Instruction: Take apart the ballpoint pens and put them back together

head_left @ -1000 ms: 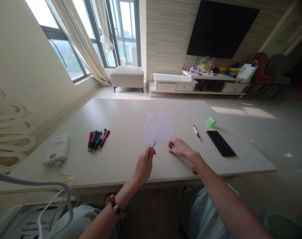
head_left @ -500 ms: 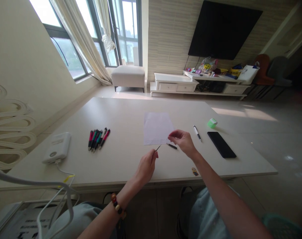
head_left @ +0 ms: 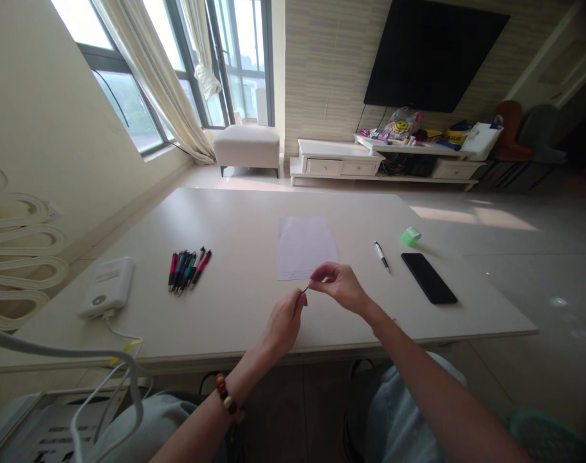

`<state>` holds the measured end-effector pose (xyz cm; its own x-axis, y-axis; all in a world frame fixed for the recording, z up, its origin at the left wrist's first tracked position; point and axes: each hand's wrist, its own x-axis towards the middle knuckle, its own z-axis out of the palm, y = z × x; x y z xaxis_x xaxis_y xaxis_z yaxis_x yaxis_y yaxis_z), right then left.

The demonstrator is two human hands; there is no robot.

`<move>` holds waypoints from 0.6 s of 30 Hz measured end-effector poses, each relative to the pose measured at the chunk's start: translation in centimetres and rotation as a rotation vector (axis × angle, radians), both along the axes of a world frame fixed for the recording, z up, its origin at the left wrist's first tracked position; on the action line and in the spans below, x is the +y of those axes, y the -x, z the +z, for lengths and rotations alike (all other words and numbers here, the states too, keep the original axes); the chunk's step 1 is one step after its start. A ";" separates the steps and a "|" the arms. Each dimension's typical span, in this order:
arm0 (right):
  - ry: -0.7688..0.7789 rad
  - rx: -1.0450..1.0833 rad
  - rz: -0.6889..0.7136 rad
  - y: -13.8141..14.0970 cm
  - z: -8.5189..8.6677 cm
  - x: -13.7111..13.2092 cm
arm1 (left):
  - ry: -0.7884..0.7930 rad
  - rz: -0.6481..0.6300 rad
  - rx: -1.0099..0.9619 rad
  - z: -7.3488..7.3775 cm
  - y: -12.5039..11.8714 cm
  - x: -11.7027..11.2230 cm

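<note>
- My left hand [head_left: 283, 325] is grasping a thin black pen refill [head_left: 305, 289], pinching it to keep it steady.
- My right hand [head_left: 338, 286] is hovering curled at its tip; touching or not, I cannot tell.
- A sheet of paper [head_left: 305, 247] is lying at 12 o'clock on the desk [head_left: 254, 218].

left hand [head_left: 283, 325]: curled upright, thumb and fingertips pinched together | left forearm [head_left: 210, 411]: bare, rising from lower left | right hand [head_left: 339, 287]: palm down, wrist slightly arched, thumb and fingertips [head_left: 316, 280] pinched | right forearm [head_left: 442, 392]: bare, slanting in from lower right | between hands: fingertips just beside each other, centred in view
</note>
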<state>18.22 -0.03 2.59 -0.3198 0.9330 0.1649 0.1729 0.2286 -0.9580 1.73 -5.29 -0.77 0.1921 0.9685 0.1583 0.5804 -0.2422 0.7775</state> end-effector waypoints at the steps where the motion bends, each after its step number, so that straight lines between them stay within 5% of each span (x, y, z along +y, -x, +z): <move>1: 0.001 -0.036 0.042 -0.2 0.0 0.1 | -0.002 -0.001 -0.005 0.0 0.0 0.0; 3: -0.007 -0.169 0.056 -1.0 -0.2 0.5 | -0.004 -0.004 -0.012 0.0 0.0 0.0; 7: -0.059 -0.675 -0.236 -3.4 -2.0 2.3 | -0.004 -0.004 -0.004 0.1 0.2 -0.1; 10: -0.059 -0.870 -0.312 -4.2 -3.7 3.3 | -0.005 0.005 0.005 0.1 0.3 -0.1; 13: -0.037 -0.766 -0.310 -3.8 -4.2 3.7 | 0.001 0.008 0.006 0.2 0.3 -0.1; 18: 0.006 -0.026 -0.162 -1.6 -2.1 2.4 | 0.003 0.019 -0.010 0.2 0.4 -0.1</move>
<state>19.77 2.38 0.53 -0.1689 0.9738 0.1524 0.2322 0.1896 -0.9540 1.37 -5.34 -0.61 0.1724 0.9724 0.1575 0.5769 -0.2293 0.7840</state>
